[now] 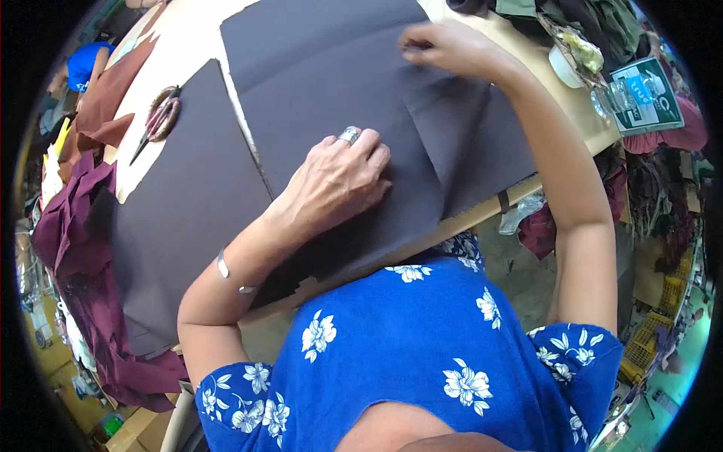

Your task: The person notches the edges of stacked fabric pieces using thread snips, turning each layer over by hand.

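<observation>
Bent fingers of the left hand point(337, 177) rest on dark cloth point(324, 98), scissors point(162, 117) leftward; the right hand point(452, 49) curls farther away; neither grip is clear.

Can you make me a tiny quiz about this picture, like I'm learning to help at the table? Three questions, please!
1. Which one, at the dark fabric, wears a silver ring: A) the left hand, or B) the right hand?
2. True or false: the scissors lie away from both hands.
3. Fill in the missing word: the blue top has white ____ on it.

Key: 1. A; 2. True; 3. flowers.
</observation>
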A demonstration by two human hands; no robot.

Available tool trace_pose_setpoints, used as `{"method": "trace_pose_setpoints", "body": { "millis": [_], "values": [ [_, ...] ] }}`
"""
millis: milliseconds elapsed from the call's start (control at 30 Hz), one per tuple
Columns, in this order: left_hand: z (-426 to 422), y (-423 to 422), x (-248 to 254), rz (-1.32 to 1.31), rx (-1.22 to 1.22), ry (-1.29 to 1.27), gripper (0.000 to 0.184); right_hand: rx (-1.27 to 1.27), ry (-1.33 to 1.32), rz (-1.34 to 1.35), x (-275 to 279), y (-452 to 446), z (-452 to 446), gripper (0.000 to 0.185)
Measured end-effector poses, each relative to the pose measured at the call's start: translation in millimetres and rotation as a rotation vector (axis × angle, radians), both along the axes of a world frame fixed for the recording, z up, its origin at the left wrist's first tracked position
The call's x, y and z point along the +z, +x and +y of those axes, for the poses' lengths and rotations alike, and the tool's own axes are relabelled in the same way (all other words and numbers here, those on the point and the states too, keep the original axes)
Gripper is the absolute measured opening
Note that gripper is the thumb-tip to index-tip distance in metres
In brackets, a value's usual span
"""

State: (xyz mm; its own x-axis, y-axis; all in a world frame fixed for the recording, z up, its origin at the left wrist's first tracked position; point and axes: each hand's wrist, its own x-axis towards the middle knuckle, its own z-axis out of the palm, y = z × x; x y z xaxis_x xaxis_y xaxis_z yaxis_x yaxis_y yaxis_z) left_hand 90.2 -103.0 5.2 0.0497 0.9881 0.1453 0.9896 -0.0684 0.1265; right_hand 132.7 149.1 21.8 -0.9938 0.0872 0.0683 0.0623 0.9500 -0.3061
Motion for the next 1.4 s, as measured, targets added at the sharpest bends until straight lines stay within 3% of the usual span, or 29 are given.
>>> {"method": "trace_pose_setpoints", "body": {
  "millis": [33, 100, 200, 300, 333, 433, 500, 600, 700, 800, 900, 967, 1033, 1067, 1200, 1300, 1400],
  "values": [
    [2.7, 0.3, -0.9, 0.034, 0.005, -0.006, 0.021, -0.051, -0.029, -0.063, -1.7, 24.5, 0.6, 0.026],
    [6.7, -0.2, -4.1, 0.114, -0.057, 0.013, 0.011, 0.004, 0.055, 0.108, -19.2, 61.2, 10.7, 0.023],
    [6.8, -8.5, 0.0, 0.126, -0.089, 0.006, 0.008, -0.248, 0.119, -0.091, -2.5, 97.3, 4.6, 0.022],
    [6.7, -28.7, 3.0, -0.168, -0.033, 0.061, 0.009, -0.397, 0.038, 0.116, 1.7, 123.7, -7.2, 0.02],
    [6.4, -31.8, 11.1, -0.354, 0.038, 0.033, 0.011, -0.39, -0.145, 0.193, 5.0, 128.8, -13.4, 0.019],
    [7.4, -43.7, 13.3, -0.666, 0.284, -0.047, 0.018, -0.084, -0.437, 0.358, 16.7, 131.0, -42.6, 0.029],
    [9.1, -48.9, 12.9, -0.696, 0.341, -0.112, 0.019, 0.05, -0.436, 0.308, 29.6, 123.9, -69.6, 0.046],
    [7.5, -51.6, 8.1, -0.686, 0.304, -0.116, 0.017, 0.25, -0.135, 0.128, 14.9, 110.9, -101.1, 0.058],
    [7.7, -49.6, 11.8, -0.675, 0.372, -0.159, 0.018, 0.02, 0.165, 0.043, 6.7, 114.7, -83.5, 0.034],
    [7.3, -54.2, 7.6, -0.942, 0.453, -0.283, 0.028, -0.153, 0.084, 0.121, 15.9, 123.7, -51.4, 0.025],
    [-1.4, -21.2, 25.7, -1.041, 0.333, 0.069, 0.045, -0.173, -0.051, 0.183, 24.5, 123.2, -46.4, 0.028],
    [-6.6, 7.8, 41.2, -0.673, 0.046, 0.198, 0.065, -0.172, -0.107, 0.281, 27.4, 118.7, -45.4, 0.028],
    [-12.0, 30.4, 37.1, -0.493, 0.022, 0.207, 0.074, -0.177, -0.15, 0.294, 36.7, 111.7, -46.2, 0.028],
    [-14.1, 34.8, 33.9, -0.31, 0.023, 0.2, 0.067, -0.176, -0.146, 0.309, 39.0, 109.0, -46.7, 0.028],
    [-21.9, 15.4, 25.9, -0.181, 0.079, 0.126, 0.048, -0.133, -0.109, 0.31, 47.3, 108.5, -42.5, 0.028],
    [-23.1, -9.6, 21.1, -0.429, 0.256, 0.302, 0.039, -0.111, -0.085, 0.239, 46.4, 118.0, -46.5, 0.028],
    [-35.8, -17.9, 52.2, -0.682, 0.303, -0.089, 0.032, -0.103, -0.061, 0.044, 42.9, 136.4, -43.4, 0.029]
  ]
}}
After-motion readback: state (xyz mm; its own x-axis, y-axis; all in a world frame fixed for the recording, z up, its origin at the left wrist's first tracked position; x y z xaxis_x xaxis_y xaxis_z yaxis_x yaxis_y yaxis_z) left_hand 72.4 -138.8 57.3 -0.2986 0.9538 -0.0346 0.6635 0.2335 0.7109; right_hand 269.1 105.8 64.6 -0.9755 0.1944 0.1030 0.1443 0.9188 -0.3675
